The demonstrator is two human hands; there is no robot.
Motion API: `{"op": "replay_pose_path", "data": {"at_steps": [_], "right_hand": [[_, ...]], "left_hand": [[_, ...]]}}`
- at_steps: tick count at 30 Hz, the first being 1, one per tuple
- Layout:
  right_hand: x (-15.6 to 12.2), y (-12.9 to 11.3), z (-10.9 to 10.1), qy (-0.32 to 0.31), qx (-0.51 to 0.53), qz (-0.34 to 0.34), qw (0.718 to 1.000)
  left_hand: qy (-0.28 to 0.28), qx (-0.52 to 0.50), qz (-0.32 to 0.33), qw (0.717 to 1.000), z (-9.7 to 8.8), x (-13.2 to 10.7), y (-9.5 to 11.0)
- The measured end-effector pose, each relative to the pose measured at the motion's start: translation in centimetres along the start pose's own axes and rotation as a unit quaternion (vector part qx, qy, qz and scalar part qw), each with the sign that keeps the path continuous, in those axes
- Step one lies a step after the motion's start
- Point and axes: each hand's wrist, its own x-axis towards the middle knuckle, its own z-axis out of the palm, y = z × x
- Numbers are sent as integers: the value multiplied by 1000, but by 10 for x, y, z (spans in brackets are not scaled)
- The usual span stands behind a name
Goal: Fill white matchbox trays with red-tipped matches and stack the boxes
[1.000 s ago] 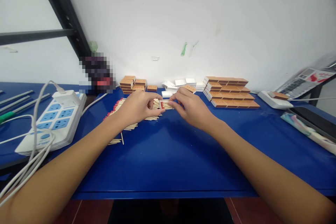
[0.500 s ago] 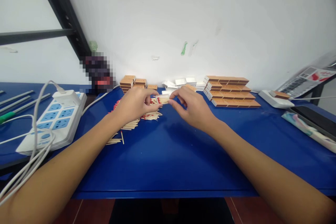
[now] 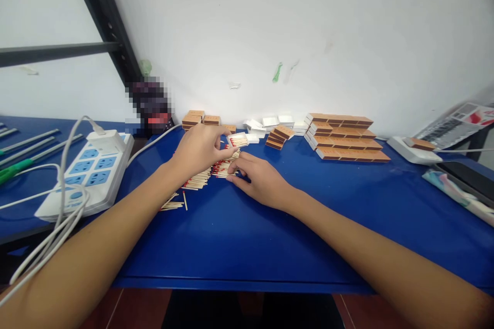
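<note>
My left hand [image 3: 204, 149] pinches a small white matchbox tray [image 3: 238, 140] between thumb and fingers, raised above the table. Red-headed matches lie inside the tray. Just below and to its right, my right hand [image 3: 258, 177] is at the edge of the heap of loose matches [image 3: 197, 180], thumb and index finger closing on match ends there. Part of the heap is hidden behind my left hand. A few separate matches [image 3: 172, 205] lie in front of it, beside my left forearm.
White trays [image 3: 270, 122] lie by the wall, with brown matchboxes [image 3: 278, 137] in front. Matchboxes in stepped rows [image 3: 343, 136] stand at right, more boxes [image 3: 195, 117] at left. A power strip [image 3: 88, 175] with cables sits left; a phone [image 3: 469, 180] lies far right.
My right hand has left the tray and moved down and left to the loose matches. My left hand still holds the tray, now tilted to show its matches. The view has shifted slightly.
</note>
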Motion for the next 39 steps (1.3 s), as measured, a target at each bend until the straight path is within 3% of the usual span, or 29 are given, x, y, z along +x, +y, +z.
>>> {"op": "replay_pose_path", "data": {"at_steps": [24, 39], "right_hand": [[-1, -6, -11, -66, -38, 46, 996], [-9, -11, -19, -94, 25, -7, 995]], "left_hand": [[-8, 25, 0, 1000, 2, 0, -1], [-10, 28, 1, 1000, 0, -1, 0]]}}
